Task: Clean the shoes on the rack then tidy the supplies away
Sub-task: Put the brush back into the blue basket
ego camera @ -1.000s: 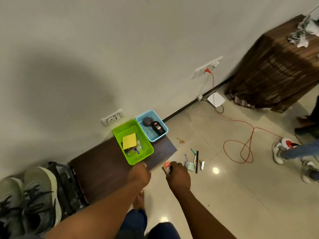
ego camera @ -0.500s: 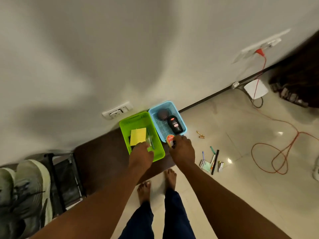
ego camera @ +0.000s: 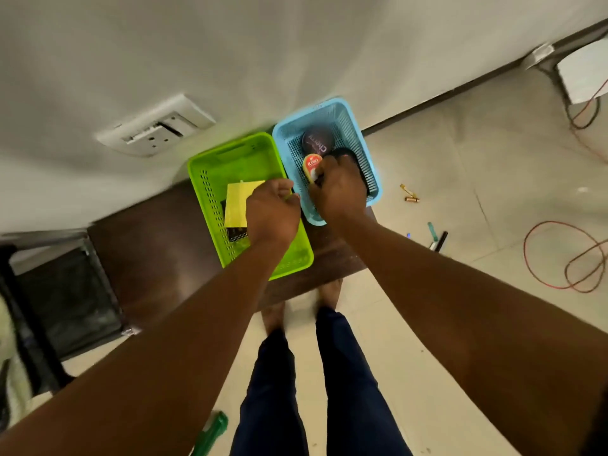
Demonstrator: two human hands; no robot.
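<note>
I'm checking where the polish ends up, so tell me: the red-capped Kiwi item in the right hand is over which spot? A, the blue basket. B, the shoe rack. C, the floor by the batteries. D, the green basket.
A: the right hand holds the red-capped Kiwi item inside the blue basket, beside the round tin; the green basket lies to its left.

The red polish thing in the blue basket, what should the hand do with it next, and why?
Probably let go. The right hand holds the red polish applicator already down inside the blue basket, beside the round polish tin, so opening the fingers should leave it tidied away there.
</note>
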